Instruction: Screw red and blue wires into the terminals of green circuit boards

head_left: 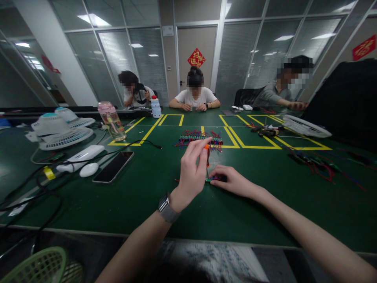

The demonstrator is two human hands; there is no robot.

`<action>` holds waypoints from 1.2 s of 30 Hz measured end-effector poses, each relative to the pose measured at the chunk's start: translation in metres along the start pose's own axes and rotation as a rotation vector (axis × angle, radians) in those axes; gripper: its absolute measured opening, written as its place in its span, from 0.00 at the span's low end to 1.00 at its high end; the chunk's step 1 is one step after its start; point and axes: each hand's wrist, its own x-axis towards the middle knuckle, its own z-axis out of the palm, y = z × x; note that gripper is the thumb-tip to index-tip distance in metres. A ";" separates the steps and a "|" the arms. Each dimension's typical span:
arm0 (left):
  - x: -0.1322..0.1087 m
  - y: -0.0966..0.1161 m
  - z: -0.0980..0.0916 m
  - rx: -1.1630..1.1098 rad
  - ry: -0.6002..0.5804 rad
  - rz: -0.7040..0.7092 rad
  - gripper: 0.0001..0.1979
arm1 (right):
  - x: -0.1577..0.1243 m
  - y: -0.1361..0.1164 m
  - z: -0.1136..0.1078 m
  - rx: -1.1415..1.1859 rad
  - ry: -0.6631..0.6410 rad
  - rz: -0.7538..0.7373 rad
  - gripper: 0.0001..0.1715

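Mid-frame, the left hand [193, 165] pinched the screwdriver [207, 157] by its handle, fingers nearly straight, over a small circuit board [208, 180] just below centre, steadied by the right hand [232, 181], its fingertips nearly closed; a tilted push could have skidded the tip into the wires [216, 179]. Phone [114, 167] left, tools [266, 131] right, lay on the green desk [103, 208]; upper centre stood a door [204, 43].

In our left hand [191, 169] we hold a screwdriver [208, 157] upright over a small circuit board [207, 181], which our right hand [231, 181] pinches on the table [123, 210]. Beyond our hands lies a row of wired boards [200, 138]; a phone [114, 167] rests to our left, and three people [193, 96] sit across from us.
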 end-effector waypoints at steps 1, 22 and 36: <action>0.000 -0.001 0.000 -0.012 0.000 -0.003 0.15 | 0.000 0.000 0.000 -0.001 -0.001 0.001 0.07; -0.001 -0.003 0.002 -0.035 0.033 0.031 0.13 | 0.000 0.003 0.001 -0.004 -0.007 -0.008 0.07; -0.001 -0.007 0.003 -0.011 -0.033 -0.057 0.19 | 0.000 0.001 0.000 -0.006 -0.009 -0.003 0.08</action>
